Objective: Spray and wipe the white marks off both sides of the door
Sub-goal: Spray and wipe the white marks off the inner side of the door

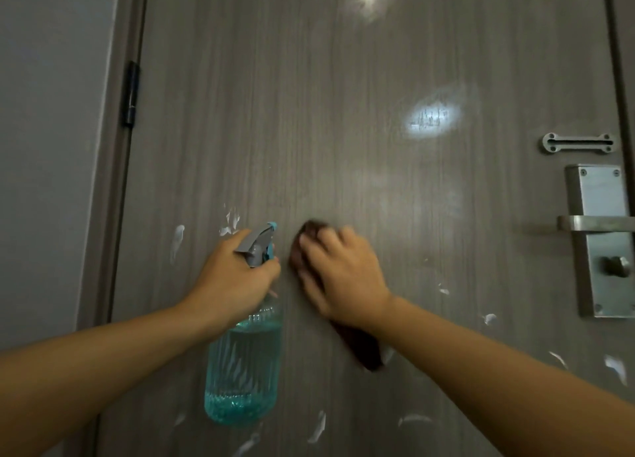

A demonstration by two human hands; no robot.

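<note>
Left hand (233,278) wrapped around neck of blue-liquid spray bottle (242,364), held near grey door (309,113). Right hand (340,278), fingers spread flat, pressing dark brown cloth (360,346) onto door. White marks (177,242) scattered beside and below.

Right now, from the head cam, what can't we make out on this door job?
- Right hand and cloth: motion-blurred; the grip on the cloth is unclear, and so is any mark under it.
- Bottle neck: hidden by the left hand.
- Door: top and bottom cut off by the frame; its other side is unseen.
- Handle: lever end cut off at the right edge.
- Bright patches: glare or residue, cannot tell.
</note>
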